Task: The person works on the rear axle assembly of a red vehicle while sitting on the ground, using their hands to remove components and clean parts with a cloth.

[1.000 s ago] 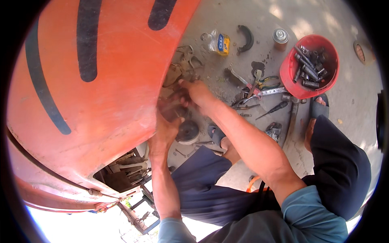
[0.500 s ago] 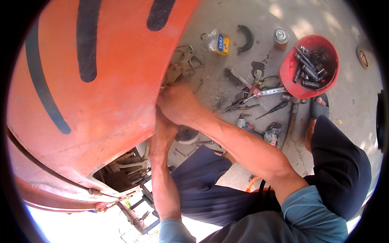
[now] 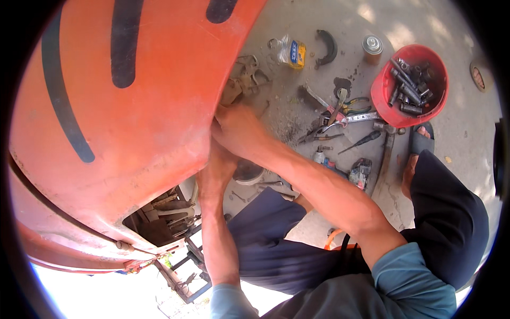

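A large orange body panel (image 3: 154,122) with dark stripes curves in from the left. My right hand (image 3: 239,128) reaches under its lower right edge, the wrist crossing above my left. Just below it, my left hand (image 3: 217,166) goes up behind the same edge. The panel hides the fingers of both hands, along with whatever they touch. Greasy metal parts (image 3: 245,77) lie on the ground beyond my right hand.
A red bucket (image 3: 378,101) of sockets stands at the right. Near it lie a hammer (image 3: 387,151), pliers (image 3: 357,104), a screwdriver (image 3: 364,141) and a power tool (image 3: 360,173). A can (image 3: 372,47) and a curved dark part (image 3: 328,48) sit farther off.
The view has shifted slightly, so panel and tools sit a little differently in the picture. My right hand, blurred before, is sharper and has moved slightly; both hands remain at the panel's edge.
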The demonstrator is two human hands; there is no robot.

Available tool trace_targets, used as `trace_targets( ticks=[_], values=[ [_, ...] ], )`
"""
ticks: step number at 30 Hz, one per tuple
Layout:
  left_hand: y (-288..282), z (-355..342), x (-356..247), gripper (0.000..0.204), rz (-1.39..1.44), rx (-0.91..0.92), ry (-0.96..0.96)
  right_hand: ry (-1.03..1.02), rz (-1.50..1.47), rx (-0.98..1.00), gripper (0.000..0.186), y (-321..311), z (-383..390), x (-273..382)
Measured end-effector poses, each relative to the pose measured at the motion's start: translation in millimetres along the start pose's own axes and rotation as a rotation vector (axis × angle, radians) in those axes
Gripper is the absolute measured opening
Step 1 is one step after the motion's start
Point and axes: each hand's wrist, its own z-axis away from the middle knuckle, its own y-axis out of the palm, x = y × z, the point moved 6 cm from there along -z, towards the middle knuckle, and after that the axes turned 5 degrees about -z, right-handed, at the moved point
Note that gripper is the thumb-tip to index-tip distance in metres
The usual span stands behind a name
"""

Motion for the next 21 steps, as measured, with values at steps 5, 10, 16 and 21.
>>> trace_targets(
  ticks=[5,10,16,21],
  values=[
    [-9.4,-2.1,-14.3,0.058,-0.155,0.176,-0.065,0.360,-0.416,-0.198,0.024,-25.2,-17.6,-25.5],
    [-4.6,7.5,4.1,0.059,-0.013,0.048,-0.139,0.658,-0.778,-0.202,0.028,-29.5,7.2,-74.7],
    [-1.5,4.9,1.8,0.056,-0.058,0.094,-0.152,0.802,-1.058,-0.227,0.027,-13.3,32.1,-98.1],
    [0.9,5.2,7.4,0.056,-0.039,0.088,-0.174,0.824,-1.080,-0.189,0.025,-14.8,34.1,-102.0]
  ],
)
